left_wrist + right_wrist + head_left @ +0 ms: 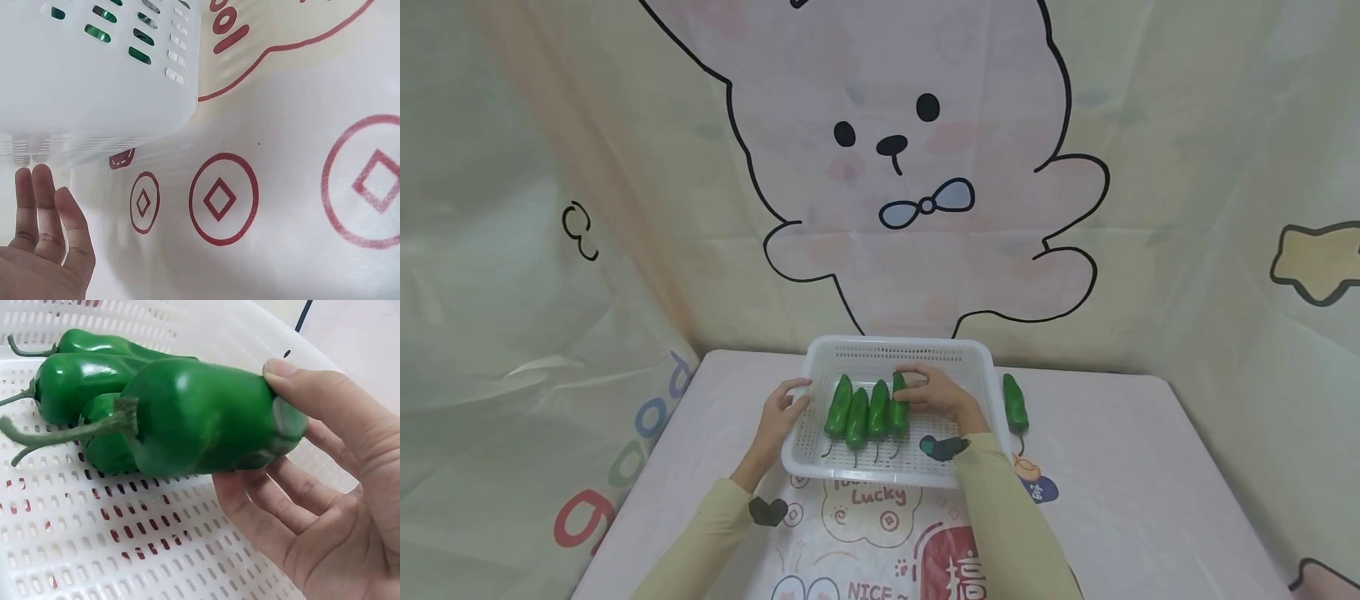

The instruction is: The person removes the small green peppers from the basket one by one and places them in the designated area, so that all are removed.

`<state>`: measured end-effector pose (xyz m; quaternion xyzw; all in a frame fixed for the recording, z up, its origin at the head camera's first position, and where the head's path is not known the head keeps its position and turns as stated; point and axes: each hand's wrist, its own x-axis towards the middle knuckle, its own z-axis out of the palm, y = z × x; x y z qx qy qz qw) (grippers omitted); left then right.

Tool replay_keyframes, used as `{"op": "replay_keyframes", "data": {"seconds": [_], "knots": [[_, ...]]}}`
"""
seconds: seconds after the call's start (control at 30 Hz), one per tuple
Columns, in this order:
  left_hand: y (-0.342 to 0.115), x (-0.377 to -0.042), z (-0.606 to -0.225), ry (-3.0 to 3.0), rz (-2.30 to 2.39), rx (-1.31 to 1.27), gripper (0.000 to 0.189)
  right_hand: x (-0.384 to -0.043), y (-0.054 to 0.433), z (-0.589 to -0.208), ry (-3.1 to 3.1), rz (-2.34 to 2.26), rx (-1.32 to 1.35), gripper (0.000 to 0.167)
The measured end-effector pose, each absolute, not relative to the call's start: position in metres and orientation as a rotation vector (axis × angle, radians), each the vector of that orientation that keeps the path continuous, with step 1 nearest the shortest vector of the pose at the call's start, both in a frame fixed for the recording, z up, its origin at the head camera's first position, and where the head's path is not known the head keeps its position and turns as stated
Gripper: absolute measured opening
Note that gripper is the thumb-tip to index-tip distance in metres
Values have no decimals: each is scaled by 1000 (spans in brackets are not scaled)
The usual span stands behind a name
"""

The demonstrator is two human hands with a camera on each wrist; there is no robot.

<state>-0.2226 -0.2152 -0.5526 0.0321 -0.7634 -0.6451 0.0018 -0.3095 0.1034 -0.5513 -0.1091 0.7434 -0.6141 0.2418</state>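
A white perforated plastic basket holds several long green peppers, lying side by side with stems toward me. My right hand reaches inside and grips the rightmost green pepper between thumb and fingers. In the right wrist view this pepper overlaps the other peppers, its curved stem pointing left. My left hand is at the basket's left rim. Seen from the left wrist, its fingers are nearly straight, with the tips right by the basket's wall.
Another green pepper lies on the table just right of the basket, its stem toward me. A white cover with printed drawings and red lettering lies over the table. Behind it hangs a cloth backdrop with a cartoon bear.
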Motion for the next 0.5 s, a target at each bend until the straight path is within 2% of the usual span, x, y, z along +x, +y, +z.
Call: {"op": "replay_keyframes", "data": {"seconds": [0.27,0.5], "knots": [[-215,-223,-552,-2391,-2041,107,38,-310,102,-546,1859,-1861,-180,64],[-216,-223,-553,-2371,-2042,93,36,-308,99,-542,1959,-1742,-177,57]]}}
